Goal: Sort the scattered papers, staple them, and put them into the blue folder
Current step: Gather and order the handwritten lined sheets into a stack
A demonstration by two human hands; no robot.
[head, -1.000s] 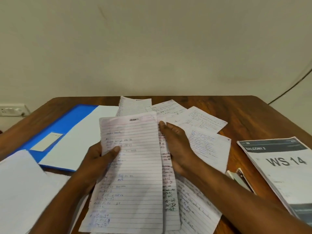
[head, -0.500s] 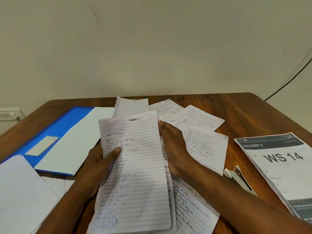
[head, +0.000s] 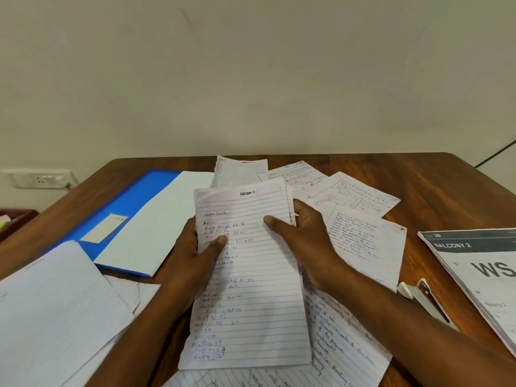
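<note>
The folder (head: pixel 131 202) is bright blue, with a white inner flap and a pale label. The ruled sheet (head: pixel 251 275) is white with grey lines, a pink header rule and blue handwriting. The tabletop (head: pixel 435 185) is reddish-brown wood grain. The booklet (head: pixel 480 263) is white with a dark grey band and black lettering.

1. Table (head: pixel 418 185): wood, reddish-brown, visible grain, slight sheen.
2. Sheets (head: pixel 251 275): thin ruled paper, matt, inked by hand, a little creased.
3. Folder (head: pixel 131 199): smooth blue plastic, faintly glossy, with a white paper label.
4. Booklet (head: pixel 474 263): printed paper, smooth.
5. Stapler (head: pixel 424 300): pale plastic body, metal strip.
6. Wall (head: pixel 251 79): matt paint.
</note>
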